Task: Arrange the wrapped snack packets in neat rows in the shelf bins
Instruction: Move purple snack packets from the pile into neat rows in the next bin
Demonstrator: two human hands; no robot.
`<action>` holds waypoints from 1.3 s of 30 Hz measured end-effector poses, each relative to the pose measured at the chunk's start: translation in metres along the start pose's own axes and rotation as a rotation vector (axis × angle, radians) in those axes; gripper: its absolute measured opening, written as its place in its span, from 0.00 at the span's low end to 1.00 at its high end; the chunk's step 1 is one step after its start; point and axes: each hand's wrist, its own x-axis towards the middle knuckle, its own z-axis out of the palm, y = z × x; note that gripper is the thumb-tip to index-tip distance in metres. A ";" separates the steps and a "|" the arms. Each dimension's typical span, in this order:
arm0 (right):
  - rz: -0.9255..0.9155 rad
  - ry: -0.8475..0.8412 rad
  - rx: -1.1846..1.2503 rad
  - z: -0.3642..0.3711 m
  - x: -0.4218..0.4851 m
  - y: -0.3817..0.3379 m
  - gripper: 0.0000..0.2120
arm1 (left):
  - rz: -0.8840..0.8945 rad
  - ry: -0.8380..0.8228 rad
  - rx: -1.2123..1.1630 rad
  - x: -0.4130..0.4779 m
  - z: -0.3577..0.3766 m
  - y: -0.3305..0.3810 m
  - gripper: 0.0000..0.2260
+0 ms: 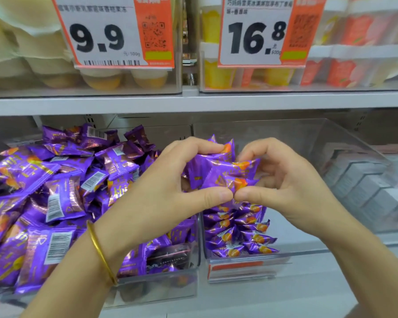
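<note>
Both hands hold a bunch of purple snack packets (218, 171) above the divide between two clear shelf bins. My left hand (168, 187) grips the bunch from the left, thumb below and fingers curled over the top. My right hand (283, 180) grips it from the right in the same way, and the two thumbs touch under the packets. Below the bunch, a neat row of purple packets (237, 232) stands on edge along the left side of the right bin (354, 171). The left bin (161, 285) holds a loose heap of the same packets (55, 191).
A gold bangle (101, 253) sits on my left wrist. Most of the right bin's floor to the right of the row is bare. The shelf above carries clear bins of jelly cups (41, 53) with price tags 9.9 (101, 37) and 16.8 (255, 35).
</note>
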 end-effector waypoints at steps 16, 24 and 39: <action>0.278 -0.008 0.265 -0.131 -0.007 0.086 0.21 | -0.149 -0.162 0.128 0.127 0.121 -0.012 0.39; 0.500 -0.048 -0.035 -0.140 0.022 0.144 0.17 | -0.287 -0.140 0.483 0.157 0.135 -0.067 0.47; 0.453 -0.037 -0.360 -0.105 0.041 0.177 0.19 | -0.322 -0.060 0.952 0.136 0.139 -0.105 0.20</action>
